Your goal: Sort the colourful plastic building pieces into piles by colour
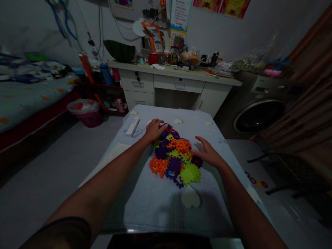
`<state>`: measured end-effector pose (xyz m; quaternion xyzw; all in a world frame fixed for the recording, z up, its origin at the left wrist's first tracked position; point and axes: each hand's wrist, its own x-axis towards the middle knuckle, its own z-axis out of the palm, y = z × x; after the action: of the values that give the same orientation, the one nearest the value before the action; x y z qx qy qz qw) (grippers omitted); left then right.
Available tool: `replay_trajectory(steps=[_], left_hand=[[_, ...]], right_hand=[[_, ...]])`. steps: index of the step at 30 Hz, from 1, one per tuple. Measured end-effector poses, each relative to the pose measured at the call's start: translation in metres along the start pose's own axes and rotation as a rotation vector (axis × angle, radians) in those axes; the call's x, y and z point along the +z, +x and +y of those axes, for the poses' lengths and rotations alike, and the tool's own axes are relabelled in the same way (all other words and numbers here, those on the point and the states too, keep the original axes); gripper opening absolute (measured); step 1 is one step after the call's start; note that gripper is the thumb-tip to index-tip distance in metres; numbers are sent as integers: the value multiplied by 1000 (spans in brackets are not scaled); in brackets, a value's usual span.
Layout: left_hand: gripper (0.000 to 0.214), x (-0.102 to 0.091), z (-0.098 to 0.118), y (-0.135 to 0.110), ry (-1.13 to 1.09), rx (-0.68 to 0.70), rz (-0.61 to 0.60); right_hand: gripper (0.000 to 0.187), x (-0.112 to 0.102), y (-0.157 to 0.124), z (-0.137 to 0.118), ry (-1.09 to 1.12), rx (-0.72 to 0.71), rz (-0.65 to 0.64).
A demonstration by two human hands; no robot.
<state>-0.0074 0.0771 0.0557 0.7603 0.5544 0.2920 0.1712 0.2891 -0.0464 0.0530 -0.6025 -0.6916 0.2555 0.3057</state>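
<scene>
A heap of plastic interlocking puzzle pieces (175,164) in purple, orange, lime green and red lies on the cloth-covered table (155,204). My left hand (155,130) rests at the heap's far left edge, fingers stretched out over the purple pieces. On the right side, my right hand (206,152) is spread with thumb and fingers apart, its thumb side by the dark pieces there. Neither hand visibly lifts a piece. A lime green piece (190,174) and an orange piece (158,166) lie at the near side of the heap.
A white narrow box (132,126) lies at the table's far left. Beyond stands a white desk (178,83) crowded with objects. A washing machine (256,110) is at the right, a pink bin (86,112) and a bed (31,100) at the left. A dark chair (298,169) stands right.
</scene>
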Motion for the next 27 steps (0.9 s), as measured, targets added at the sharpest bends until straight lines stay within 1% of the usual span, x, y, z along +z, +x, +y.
replay_trajectory(steps=[2,4,7,9,11,14,16,18,21,24,27], left_hand=[[60,4,-9,16,98,-140,-95],[69,11,-14,26,151,-218,-209],[74,20,-15,28,154,-218,-291],[73,23,-13,23,119,-172,-330],[73,24,-12,16,42,-98,-364],[70,20,-11,2,-104,16,-371],[66,17,-10,-7,-153,35,-339],[59,14,-8,-15,-182,44,-273],[44,11,-1,-23,-238,117,-195],[33,9,10,-27,-260,173,-172],[29,5,23,-33,-246,222,-163]], right_hand=[[100,0,-28,8,-85,2,-54],[118,8,-53,13,-148,-12,-133],[136,27,-75,12,-231,-35,-238],[139,39,-76,9,-288,-34,-249],[136,47,-69,7,-326,-33,-226],[124,50,-53,5,-320,-77,-193],[116,50,-42,4,-298,-111,-174],[111,49,-32,3,-276,-126,-148],[106,51,-19,2,-244,-140,-120],[104,54,-6,4,-199,-150,-106],[98,55,8,7,-94,-183,-65]])
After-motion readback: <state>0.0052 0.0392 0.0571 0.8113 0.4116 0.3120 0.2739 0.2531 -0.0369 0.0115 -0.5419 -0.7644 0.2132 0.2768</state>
